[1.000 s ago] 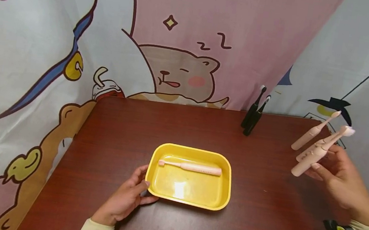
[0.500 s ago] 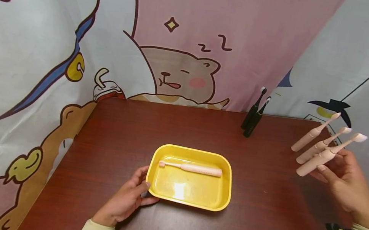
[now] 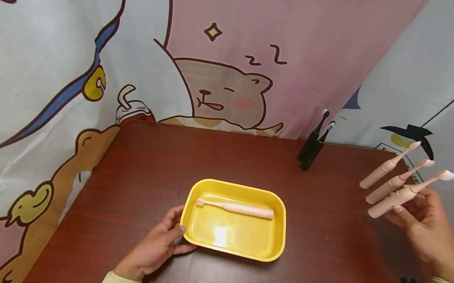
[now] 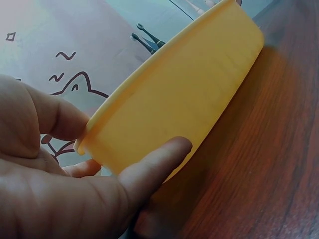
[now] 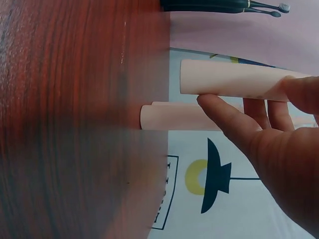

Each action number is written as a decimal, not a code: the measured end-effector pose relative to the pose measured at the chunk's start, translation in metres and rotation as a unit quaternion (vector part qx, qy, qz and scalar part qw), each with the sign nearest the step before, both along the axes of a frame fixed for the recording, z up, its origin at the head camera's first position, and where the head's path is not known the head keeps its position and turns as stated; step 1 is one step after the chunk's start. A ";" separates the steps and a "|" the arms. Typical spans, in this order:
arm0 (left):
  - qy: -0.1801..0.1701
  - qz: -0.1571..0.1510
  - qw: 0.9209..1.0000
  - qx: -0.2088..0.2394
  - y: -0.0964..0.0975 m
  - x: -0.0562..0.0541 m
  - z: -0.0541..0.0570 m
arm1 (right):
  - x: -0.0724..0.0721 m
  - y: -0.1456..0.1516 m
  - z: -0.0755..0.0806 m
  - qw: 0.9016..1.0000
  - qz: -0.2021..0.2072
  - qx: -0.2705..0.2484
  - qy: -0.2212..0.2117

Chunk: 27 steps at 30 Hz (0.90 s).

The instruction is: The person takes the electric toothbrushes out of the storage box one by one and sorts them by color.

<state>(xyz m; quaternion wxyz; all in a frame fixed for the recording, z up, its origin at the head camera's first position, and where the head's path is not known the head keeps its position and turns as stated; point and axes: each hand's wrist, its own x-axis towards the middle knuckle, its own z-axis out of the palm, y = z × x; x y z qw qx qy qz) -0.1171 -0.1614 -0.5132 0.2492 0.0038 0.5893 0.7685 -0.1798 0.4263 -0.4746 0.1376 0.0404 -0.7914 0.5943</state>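
Note:
My right hand (image 3: 429, 227) pinches a pink electric toothbrush (image 3: 396, 198) by its handle. In the right wrist view this toothbrush (image 5: 229, 78) has its base raised off the table. Just behind it, two more pink electric toothbrushes (image 3: 378, 173) stand upright close together. A yellow tray (image 3: 234, 254) sits at the middle of the table, and inside it a pink electric toothbrush (image 3: 248, 210) lies flat along the far side, head to the left. My left hand (image 3: 154, 246) grips the tray's left end, with fingers at the rim and wall in the left wrist view.
Two black electric toothbrushes (image 3: 313, 148) stand upright near the back edge, right of the middle. Behind the dark reddish wooden table (image 3: 312, 275) hangs a cartoon-printed cloth (image 3: 328, 40), which also runs along the left and right sides.
My right hand has moved the held toothbrush to the right, away from the standing pink pair, so the middle brush shows more fully. The left hand stays on the tray.

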 end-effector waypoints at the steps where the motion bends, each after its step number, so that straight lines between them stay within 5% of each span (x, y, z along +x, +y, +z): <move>1: 0.002 -0.001 1.000 0.001 0.000 0.000 0.000 | 0.000 0.001 -0.001 1.000 -0.004 0.000 -0.002; 15: 0.003 -0.004 1.000 0.005 -0.001 0.000 -0.001 | 0.000 0.004 -0.008 0.999 -0.028 -0.009 -0.022; 27: 0.002 -0.003 1.000 0.006 -0.002 0.000 -0.001 | -0.002 0.009 -0.016 0.995 0.003 -0.098 -0.007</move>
